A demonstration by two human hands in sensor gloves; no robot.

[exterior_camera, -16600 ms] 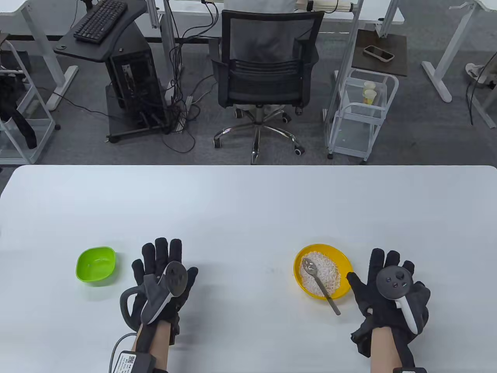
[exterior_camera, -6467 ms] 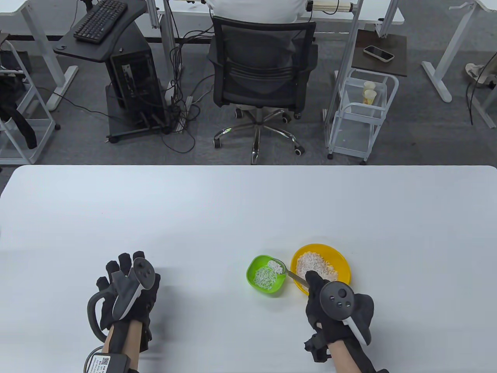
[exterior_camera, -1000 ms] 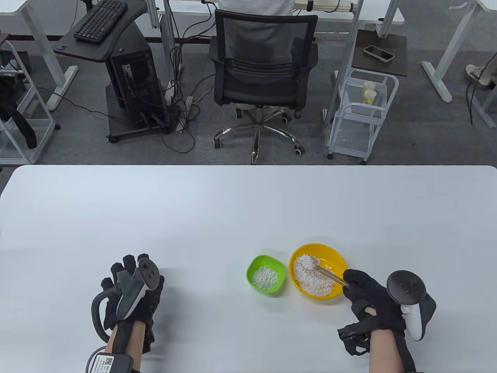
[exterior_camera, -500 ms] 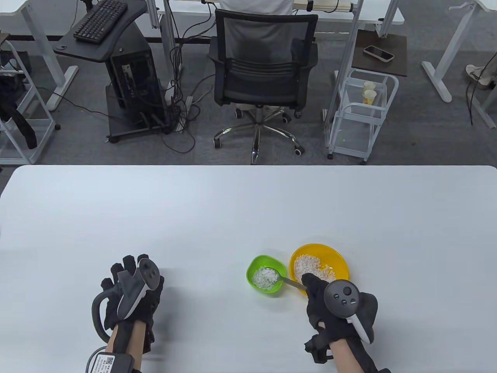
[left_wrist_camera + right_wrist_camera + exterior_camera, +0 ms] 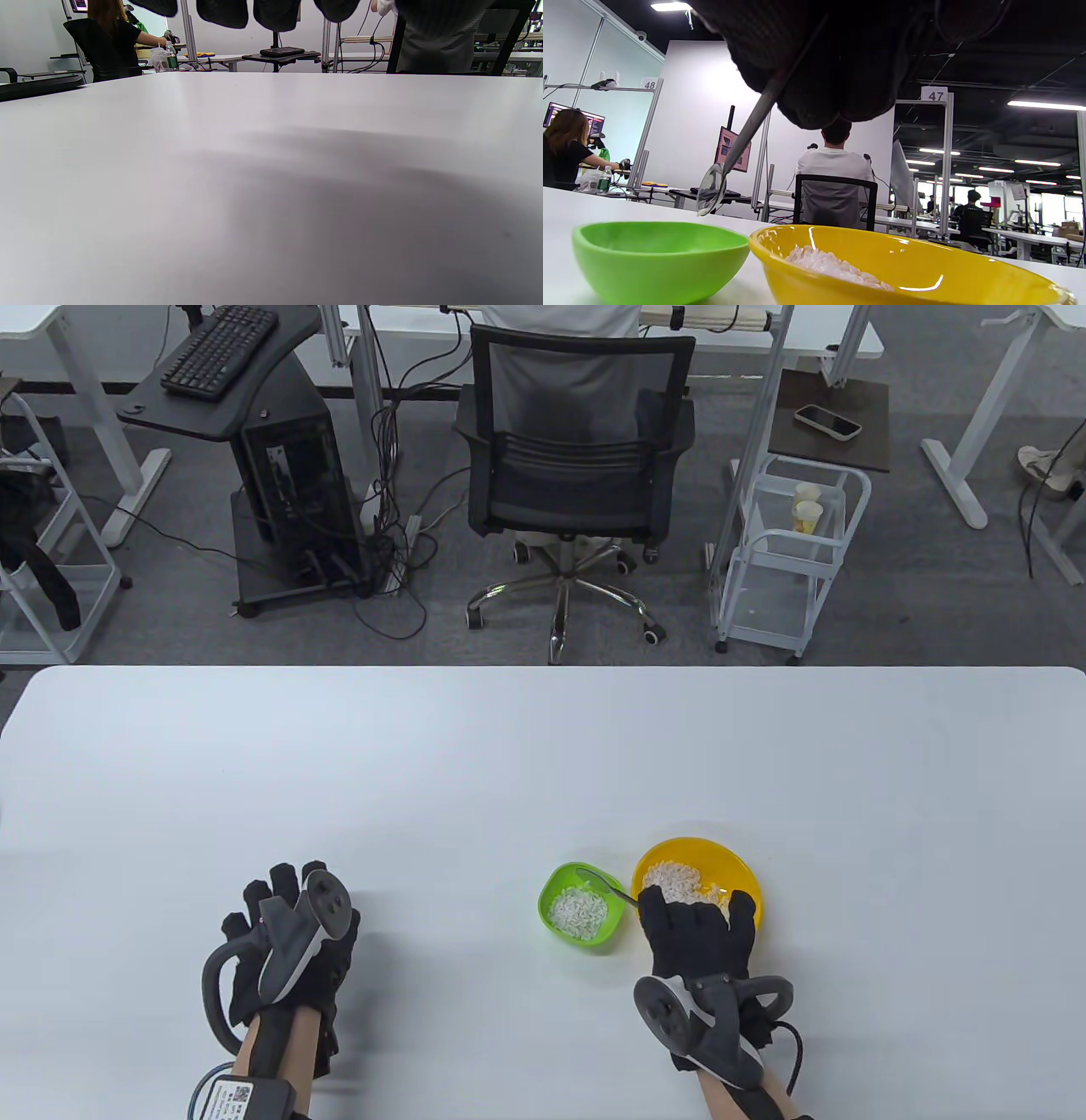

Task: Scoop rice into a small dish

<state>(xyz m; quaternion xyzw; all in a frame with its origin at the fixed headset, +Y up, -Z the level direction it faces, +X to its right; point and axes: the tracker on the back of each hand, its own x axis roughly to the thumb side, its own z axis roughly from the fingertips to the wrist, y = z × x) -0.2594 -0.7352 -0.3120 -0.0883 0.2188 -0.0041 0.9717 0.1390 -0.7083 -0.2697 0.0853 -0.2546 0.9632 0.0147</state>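
Note:
A small green dish (image 5: 584, 908) holds a patch of rice. It stands just left of the yellow bowl (image 5: 736, 870) of rice. My right hand (image 5: 691, 929) grips the metal spoon (image 5: 604, 884) by its handle, wrist turned over, tracker low. The spoon bowl is tipped on edge over the green dish's far rim. In the right wrist view the spoon (image 5: 712, 192) hangs above the green dish (image 5: 657, 260), with the yellow bowl (image 5: 882, 271) to its right. My left hand (image 5: 284, 937) rests palm down on the table, holding nothing.
The white table (image 5: 509, 763) stretches wide behind the dishes. An office chair (image 5: 577, 466) and a white cart (image 5: 793, 551) stand beyond its far edge. The left wrist view shows only bare tabletop (image 5: 271, 190).
My right hand has rolled over, turning the spoon on edge above the green dish; the tracker swung from above the hand to below it. My left hand has not moved.

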